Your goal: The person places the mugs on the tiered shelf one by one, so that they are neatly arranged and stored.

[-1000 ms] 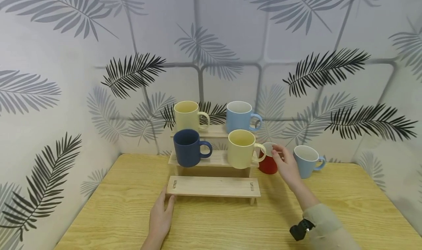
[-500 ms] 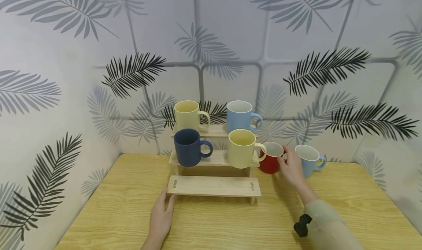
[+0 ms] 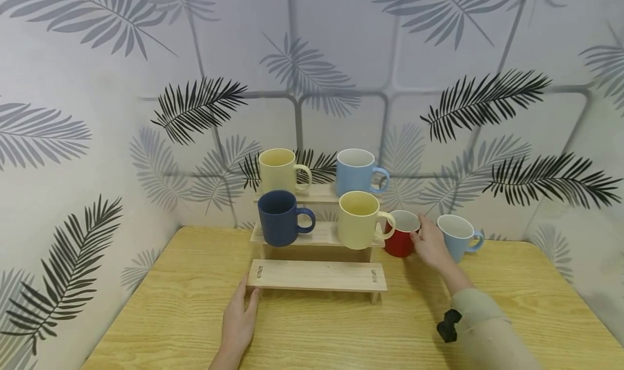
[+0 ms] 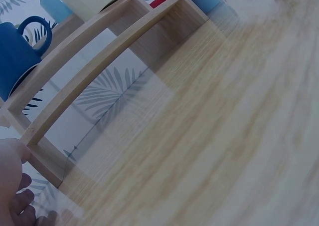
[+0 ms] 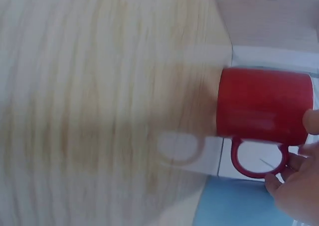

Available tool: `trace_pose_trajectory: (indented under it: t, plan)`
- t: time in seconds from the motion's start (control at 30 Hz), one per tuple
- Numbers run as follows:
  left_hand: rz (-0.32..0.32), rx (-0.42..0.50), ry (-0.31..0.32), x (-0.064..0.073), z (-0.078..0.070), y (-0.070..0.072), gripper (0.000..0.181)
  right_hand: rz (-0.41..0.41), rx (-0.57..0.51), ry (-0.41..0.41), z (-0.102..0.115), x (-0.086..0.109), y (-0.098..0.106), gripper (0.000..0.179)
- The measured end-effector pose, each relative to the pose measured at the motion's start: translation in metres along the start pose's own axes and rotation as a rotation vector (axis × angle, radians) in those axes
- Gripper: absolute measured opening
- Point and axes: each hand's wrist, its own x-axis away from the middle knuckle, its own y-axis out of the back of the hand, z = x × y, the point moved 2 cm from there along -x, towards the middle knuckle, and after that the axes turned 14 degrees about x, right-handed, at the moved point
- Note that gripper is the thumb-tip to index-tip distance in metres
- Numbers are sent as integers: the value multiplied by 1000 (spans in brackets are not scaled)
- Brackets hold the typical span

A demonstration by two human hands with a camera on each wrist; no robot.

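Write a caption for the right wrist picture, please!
Fingers at the handle of a red mug, a blue mug nearby.

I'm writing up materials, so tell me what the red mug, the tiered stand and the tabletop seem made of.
Red mug: probably ceramic, smooth and low-sheen; even colour outside, pale inside.
Tiered stand: pale wood, matte, seemingly unvarnished; faint grain and slotted joints show.
Tabletop: perhaps wood, perhaps laminate; streaked grain, glossy, with reflections in the right wrist view.

The left hand (image 3: 238, 318) reaches forward, thumb and forefinger parted, its lower fingers (image 4: 21, 202) loosely curled. The right forearm (image 3: 457, 278) stretches out farther, bare below a pale sleeve (image 3: 485, 318), and the right hand (image 3: 432, 246) angles inward, its fingers pinching.
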Motion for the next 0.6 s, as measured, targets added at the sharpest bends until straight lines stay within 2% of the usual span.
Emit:
trace_pose_trajectory:
  t: [0.23,0.37,0.47,0.6]
  plan:
    - [-7,5,-4,0,0,0,59,102,20,-10,1,2,10,54]
    - [-13,1,0,1,-1,0,60,70,7,-26,4,5,12,49]
    - [-11,0,0,1,-2,0,60,33,-39,-82,6,11,11,45]
    - [-14,-8,-9,2,-4,0,60,38,-151,-199,7,22,7,46]
